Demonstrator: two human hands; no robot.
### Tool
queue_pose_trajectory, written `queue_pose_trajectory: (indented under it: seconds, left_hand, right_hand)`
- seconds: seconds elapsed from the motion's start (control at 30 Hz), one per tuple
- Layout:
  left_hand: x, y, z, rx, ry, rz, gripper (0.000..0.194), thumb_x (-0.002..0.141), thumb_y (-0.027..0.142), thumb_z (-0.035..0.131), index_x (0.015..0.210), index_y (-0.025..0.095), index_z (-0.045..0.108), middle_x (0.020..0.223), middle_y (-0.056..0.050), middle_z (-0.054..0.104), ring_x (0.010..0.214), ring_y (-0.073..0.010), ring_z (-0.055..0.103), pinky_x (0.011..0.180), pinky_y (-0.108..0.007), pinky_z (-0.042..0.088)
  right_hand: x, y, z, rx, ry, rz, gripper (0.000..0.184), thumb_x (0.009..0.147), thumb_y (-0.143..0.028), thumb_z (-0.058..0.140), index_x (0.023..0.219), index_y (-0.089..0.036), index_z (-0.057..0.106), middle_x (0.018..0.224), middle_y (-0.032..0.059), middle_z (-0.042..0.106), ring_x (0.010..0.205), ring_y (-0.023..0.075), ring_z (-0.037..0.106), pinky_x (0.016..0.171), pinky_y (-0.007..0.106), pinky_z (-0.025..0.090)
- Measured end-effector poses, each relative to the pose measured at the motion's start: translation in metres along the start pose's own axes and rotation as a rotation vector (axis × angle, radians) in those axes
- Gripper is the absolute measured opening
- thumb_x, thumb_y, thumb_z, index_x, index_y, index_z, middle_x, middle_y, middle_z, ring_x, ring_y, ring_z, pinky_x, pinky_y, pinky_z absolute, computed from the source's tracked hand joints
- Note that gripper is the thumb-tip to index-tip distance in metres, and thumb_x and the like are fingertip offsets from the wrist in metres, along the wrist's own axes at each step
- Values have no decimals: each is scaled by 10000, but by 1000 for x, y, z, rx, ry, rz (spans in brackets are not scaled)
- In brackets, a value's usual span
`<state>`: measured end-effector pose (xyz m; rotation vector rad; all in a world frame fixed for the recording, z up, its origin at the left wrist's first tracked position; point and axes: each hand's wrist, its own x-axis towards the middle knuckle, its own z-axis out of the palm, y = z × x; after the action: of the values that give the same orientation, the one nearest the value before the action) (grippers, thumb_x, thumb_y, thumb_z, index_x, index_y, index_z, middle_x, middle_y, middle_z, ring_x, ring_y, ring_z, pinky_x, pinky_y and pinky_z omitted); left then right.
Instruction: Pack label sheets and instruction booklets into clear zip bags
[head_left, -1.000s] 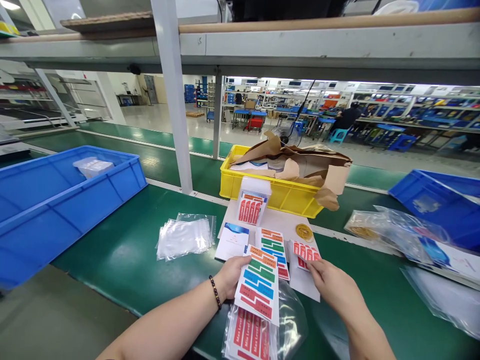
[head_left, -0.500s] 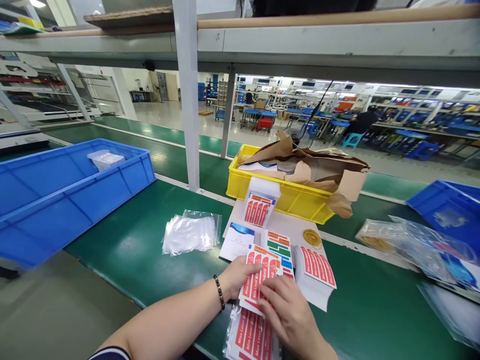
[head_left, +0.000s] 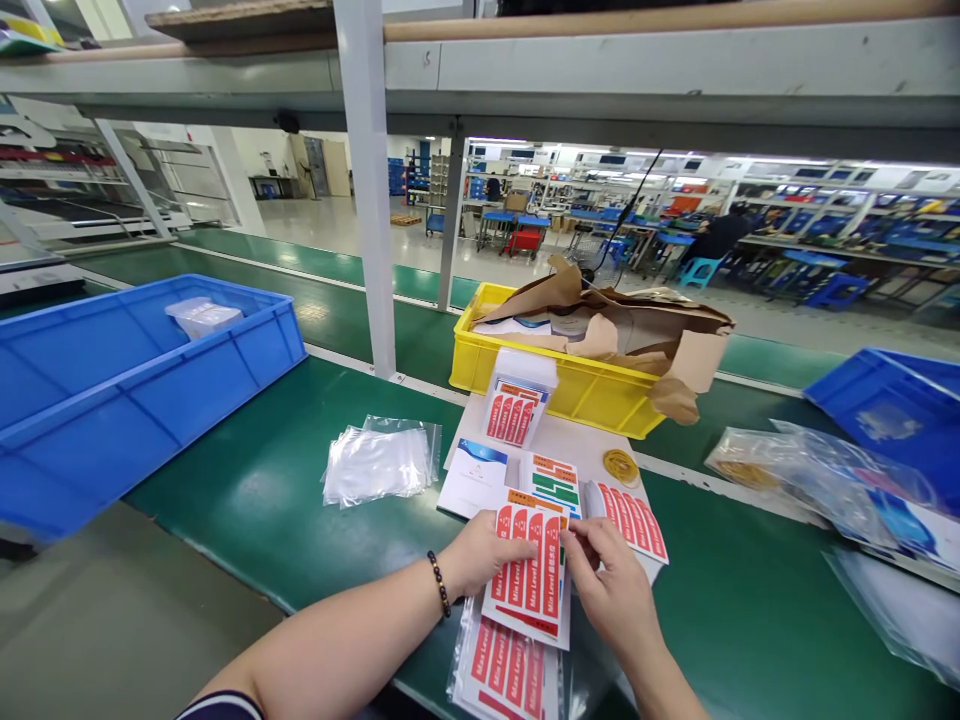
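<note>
My left hand (head_left: 476, 555) is closed on a few red-and-white sticker sheets (head_left: 529, 590) printed "Max Level" and "Min Level", its thumb lying across the top one. At their upper right edge, the fingers of my right hand (head_left: 611, 575) pinch the sheets. Below, similar sheets in a clear plastic bag (head_left: 502, 665) lie at the front edge. Just behind my right hand is a thick stack of red sticker sheets (head_left: 634, 520). Sheets with orange and green strips (head_left: 553, 480) and a white booklet with a blue top (head_left: 472, 475) lie behind my hands, partly covered.
Clear bags (head_left: 381, 462) lie to the left, near a long blue bin (head_left: 150, 365). A yellow crate (head_left: 555, 385) with torn brown paper stands behind a bagged bundle (head_left: 516, 410). Yellow rubber bands (head_left: 621, 466) sit at right. A white post (head_left: 367, 200) rises behind the bench.
My right hand has moved from the front of the sheets to their upper right edge. The sheets in my left hand have turned more upright and shifted slightly right.
</note>
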<state>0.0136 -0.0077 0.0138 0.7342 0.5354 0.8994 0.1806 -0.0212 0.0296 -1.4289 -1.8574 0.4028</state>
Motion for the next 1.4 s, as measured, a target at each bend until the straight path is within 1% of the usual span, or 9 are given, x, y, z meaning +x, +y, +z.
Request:
queue_pose_trajectory:
  seconds: [0.1, 0.23, 0.37, 0.5, 0.63, 0.77, 1.03, 1.17, 1.4]
  left_hand:
    - [-1, 0, 0, 41, -14, -4, 463, 597, 253, 693, 1020, 104, 578, 1000, -144, 616, 886, -251, 588, 842, -408, 408]
    - [-2, -1, 0, 138, -18, -28, 491, 577, 294, 702, 1015, 107, 583, 1005, -139, 614, 885, -251, 585, 822, -393, 418]
    - [-3, 4, -4, 406, -62, -13, 481, 619, 368, 655, 1024, 121, 574, 987, -103, 621, 868, -222, 576, 765, -322, 434]
    - [-2, 10, -10, 849, 23, 120, 324, 724, 365, 525, 945, 143, 608, 895, -56, 631, 795, -178, 556, 712, -256, 409]
    - [-3, 11, -10, 1070, -161, 180, 167, 718, 227, 502, 752, 161, 653, 747, -28, 606, 710, -142, 532, 672, -225, 394]
    - [-4, 14, -6, 950, -298, 203, 206, 752, 236, 476, 807, 167, 662, 830, -47, 602, 816, -155, 535, 772, -236, 384]
    - [-1, 14, -6, 835, -27, 246, 124, 681, 266, 595, 694, 147, 629, 765, -19, 479, 730, -124, 480, 699, -227, 386]
    - [0, 10, -9, 852, -96, 291, 123, 699, 261, 579, 677, 142, 603, 730, -8, 476, 704, -111, 464, 705, -230, 376]
    - [-2, 12, -7, 818, -249, 200, 97, 722, 220, 542, 694, 137, 583, 713, -1, 500, 687, -101, 477, 687, -222, 388]
  right_hand:
    - [1, 1, 2, 69, 36, 63, 194, 787, -344, 508, 904, -194, 547, 809, 48, 516, 670, 164, 512, 606, 306, 449]
    - [3, 2, 3, 570, -21, 363, 492, 681, -401, 626, 1095, -205, 446, 859, 49, 585, 673, 169, 580, 578, 300, 489]
    - [8, 5, -3, 903, -145, 575, 353, 595, -393, 698, 823, -154, 573, 705, 49, 656, 588, 198, 620, 522, 314, 505]
    - [18, 22, -16, 996, 263, 627, 298, 551, -295, 743, 766, -168, 579, 632, 11, 660, 531, 185, 625, 500, 306, 523]
    - [24, 32, -20, 1054, 488, 569, 239, 588, -282, 722, 744, -182, 571, 703, -1, 675, 559, 160, 634, 533, 287, 539]
    - [21, 26, -15, 1058, 378, 599, 274, 587, -265, 727, 806, -182, 585, 710, 7, 680, 571, 174, 640, 533, 297, 543]
    - [17, 26, -20, 937, 253, 550, 364, 598, -283, 722, 918, -197, 571, 832, 41, 681, 649, 203, 648, 555, 309, 543]
    - [16, 25, -20, 925, 92, 576, 388, 622, -290, 713, 957, -202, 538, 792, 34, 682, 648, 203, 644, 559, 316, 539]
    - [18, 30, -32, 857, 25, 548, 434, 655, -335, 685, 1028, -214, 499, 880, 60, 665, 721, 228, 643, 609, 336, 529]
